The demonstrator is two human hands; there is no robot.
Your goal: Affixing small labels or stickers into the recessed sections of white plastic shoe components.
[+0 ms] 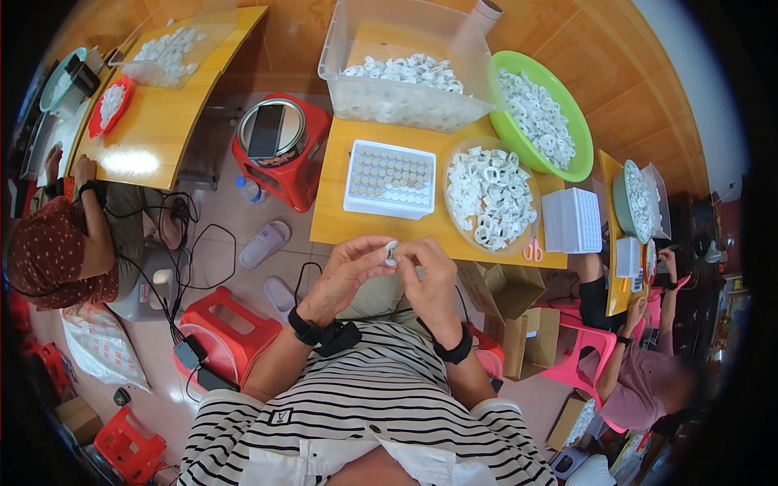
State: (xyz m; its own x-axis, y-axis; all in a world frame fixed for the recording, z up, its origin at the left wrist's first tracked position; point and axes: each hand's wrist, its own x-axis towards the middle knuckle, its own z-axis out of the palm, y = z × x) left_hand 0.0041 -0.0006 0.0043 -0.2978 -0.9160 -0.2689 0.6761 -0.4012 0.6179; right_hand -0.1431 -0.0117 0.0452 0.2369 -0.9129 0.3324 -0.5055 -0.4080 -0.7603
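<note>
Between the fingertips of both hands is a small white plastic part [391, 253] with a dark spot on it. My left hand [347, 274] pinches it from the left, and my right hand [434, 285] grips it from the right, partly covering it. Both are held just off the table's near edge. Beyond them on the yellow table [328, 219] sits a white tray [387, 209] with rows of small round grey-beige pieces in its holes; some front holes look white. Right of it, a clear shallow dish [462, 236] is heaped with white ring-shaped plastic parts [492, 194].
Behind stand a clear bin [397, 109] and a green basin [582, 166], both holding white parts. Stacked white trays [571, 220] and pink-handled scissors [532, 250] lie at the right. A red stool [288, 182] bears a phone [266, 131]. People work at the left and right tables.
</note>
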